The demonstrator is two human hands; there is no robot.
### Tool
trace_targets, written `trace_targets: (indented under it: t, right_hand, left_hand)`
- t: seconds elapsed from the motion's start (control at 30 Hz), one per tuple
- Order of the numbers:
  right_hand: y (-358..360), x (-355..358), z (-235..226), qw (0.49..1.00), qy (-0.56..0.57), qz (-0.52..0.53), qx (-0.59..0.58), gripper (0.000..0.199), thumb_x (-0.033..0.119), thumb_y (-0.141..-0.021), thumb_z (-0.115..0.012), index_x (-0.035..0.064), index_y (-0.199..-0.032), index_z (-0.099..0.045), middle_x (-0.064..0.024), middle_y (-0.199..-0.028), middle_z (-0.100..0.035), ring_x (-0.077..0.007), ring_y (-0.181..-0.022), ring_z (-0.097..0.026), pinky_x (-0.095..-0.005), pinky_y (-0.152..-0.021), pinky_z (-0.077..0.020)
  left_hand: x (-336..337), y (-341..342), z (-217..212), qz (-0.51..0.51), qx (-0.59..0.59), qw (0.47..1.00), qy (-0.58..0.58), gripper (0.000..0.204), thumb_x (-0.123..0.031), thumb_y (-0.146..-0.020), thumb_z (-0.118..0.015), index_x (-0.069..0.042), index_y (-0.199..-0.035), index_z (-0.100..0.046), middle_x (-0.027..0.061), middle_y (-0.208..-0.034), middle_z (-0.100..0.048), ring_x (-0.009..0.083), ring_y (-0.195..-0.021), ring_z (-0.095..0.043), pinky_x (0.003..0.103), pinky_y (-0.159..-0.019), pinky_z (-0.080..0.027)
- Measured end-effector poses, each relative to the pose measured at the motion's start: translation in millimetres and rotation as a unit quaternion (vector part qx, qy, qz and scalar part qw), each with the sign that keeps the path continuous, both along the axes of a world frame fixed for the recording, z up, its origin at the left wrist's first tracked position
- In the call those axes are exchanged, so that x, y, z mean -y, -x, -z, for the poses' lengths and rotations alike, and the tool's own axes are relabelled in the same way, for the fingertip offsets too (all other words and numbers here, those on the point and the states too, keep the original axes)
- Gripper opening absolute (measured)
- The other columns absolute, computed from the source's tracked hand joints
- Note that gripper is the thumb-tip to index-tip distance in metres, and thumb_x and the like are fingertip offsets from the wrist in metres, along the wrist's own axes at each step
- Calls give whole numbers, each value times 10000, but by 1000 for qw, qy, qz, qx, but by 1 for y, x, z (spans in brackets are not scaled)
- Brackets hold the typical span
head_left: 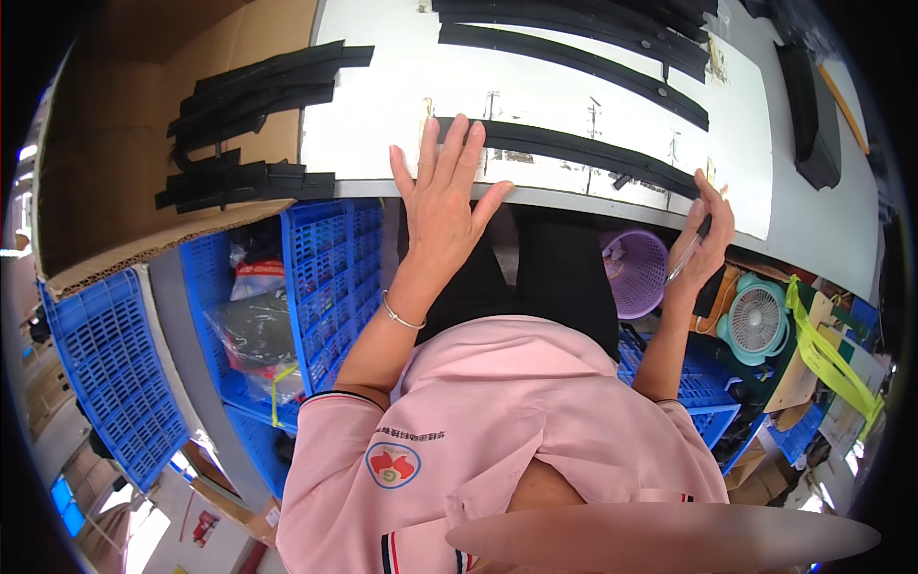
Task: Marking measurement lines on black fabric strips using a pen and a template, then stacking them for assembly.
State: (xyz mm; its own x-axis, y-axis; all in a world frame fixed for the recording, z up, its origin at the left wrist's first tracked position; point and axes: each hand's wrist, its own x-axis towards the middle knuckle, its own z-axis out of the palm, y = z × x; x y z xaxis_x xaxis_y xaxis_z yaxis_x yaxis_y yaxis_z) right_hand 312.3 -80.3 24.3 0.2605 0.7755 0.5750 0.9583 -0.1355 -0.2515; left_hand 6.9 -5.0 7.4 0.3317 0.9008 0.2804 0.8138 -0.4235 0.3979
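Observation:
A long black fabric strip (574,150) lies along the near edge of a white board (382,100) marked with short dark lines. My left hand (445,201) rests flat on the strip's left end, fingers spread, holding nothing. At the strip's right end, my right hand (710,234) touches it with the index fingertip. That same hand keeps a slim pen-like tool (682,260) with a dark end against its palm; its exact kind is hard to make out. Farther back, another black strip (574,63) lies on the board, with several more stacked beyond it.
Several black strips (253,91) lie at the left, over an open cardboard box (115,163). A black block-like piece (808,115) sits at the far right. Below the table are blue crates (330,277), a purple basket (639,277) and a small teal fan (755,320).

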Motion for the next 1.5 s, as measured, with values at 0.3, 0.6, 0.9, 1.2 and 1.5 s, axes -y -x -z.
trace_targets:
  t: [0.3, 0.6, 0.9, 1.2, 1.5]
  right_hand:
    - [119, -84, -28, 813, 55, -219, -537, 186, 151, -1004, -649, -1, -1052, -743, -93, -941, -744, -111, -835, -681, -239, -735, -527]
    - [144, -111, 4, 861, 100, -250, -432, 226, 146, -999, -656, -54, -940, -743, -43, -914, -750, -75, -686, -648, -222, -622, -486]
    - [149, -112, 4, 869, 77, -245, -423, 228, 134, -978, -674, -72, -900, -734, -58, -874, -762, -77, -632, -647, -233, -559, -472]
    - [142, -109, 4, 837, 118, -303, -441, 227, 113, -954, -675, -81, -847, -729, -64, -854, -767, -108, -635, -671, -250, -564, -490]
    - [134, -105, -2, 828, 136, -299, -455, 220, 126, -959, -658, -53, -857, -735, -59, -784, -755, -108, -645, -682, -254, -579, -506]
  left_hand:
    - [1, 0, -1, -22, 17, 1000, 14, 714, -446, -886, -742, -160, -1500, -515, 55, -1556, -478, 292, -1499, -336, 608, -1204, -97]
    - [0, -1, 4, -19, 34, 999, -29, 785, -441, -825, -776, -62, -1465, -525, 69, -1524, -500, 313, -1455, -393, 633, -1174, -157]
    - [-2, 0, 6, -19, 31, 998, -47, 761, -442, -817, -780, -63, -1437, -553, 61, -1505, -511, 309, -1434, -413, 650, -1155, -192]
    - [-2, 0, 6, -20, 32, 998, -42, 743, -451, -825, -778, -72, -1429, -569, 54, -1503, -516, 307, -1432, -416, 651, -1160, -177]
    - [-1, -1, 7, -20, 14, 999, -26, 746, -470, -839, -760, -93, -1451, -556, 47, -1507, -521, 296, -1459, -392, 630, -1182, -127]
